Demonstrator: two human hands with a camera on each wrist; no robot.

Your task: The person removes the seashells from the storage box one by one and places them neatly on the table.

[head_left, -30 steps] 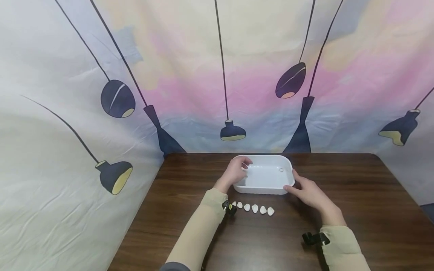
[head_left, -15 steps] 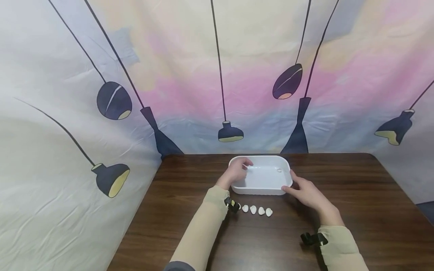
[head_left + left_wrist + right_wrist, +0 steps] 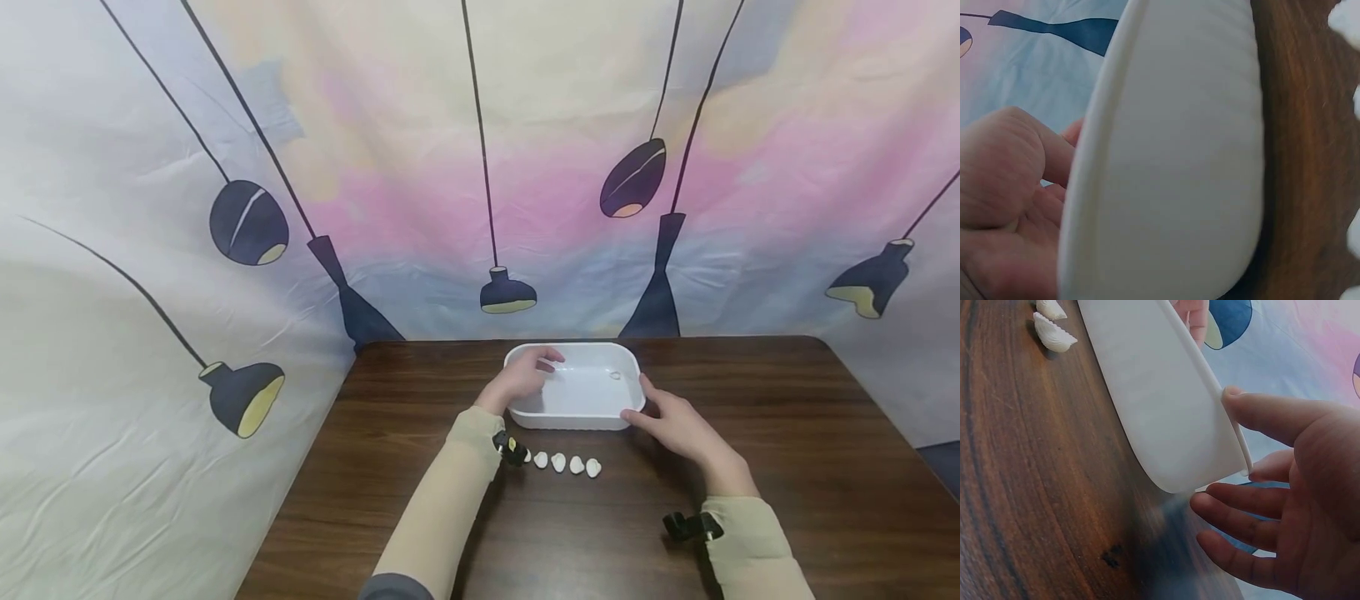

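Observation:
A white rectangular tray point(image 3: 577, 422) sits near the far edge of the table. My left hand point(image 3: 522, 377) reaches over its left end, fingers bent inside; in the left wrist view the rim hides the fingertips, and I cannot tell whether they hold anything. At the right end my right hand point(image 3: 678, 423) grips the tray, thumb on the rim and fingers against the outer end wall, as the right wrist view shows. In front of the tray lies a row of several white seashells point(image 3: 558, 462), ribbed on top. A small pale, shell-shaped outline point(image 3: 615, 375) shows on the tray's floor.
The dark wooden table point(image 3: 585, 542) meets a cloth backdrop point(image 3: 420, 167) printed with hanging lamps, close behind the tray. A black wrist mount point(image 3: 512, 450) on the left arm overlaps the left end of the shell row.
Both hands keep nearly the same places on the tray. The whole scene shifts slightly left in the head view, and the left wrist now covers more of the shell row's left end.

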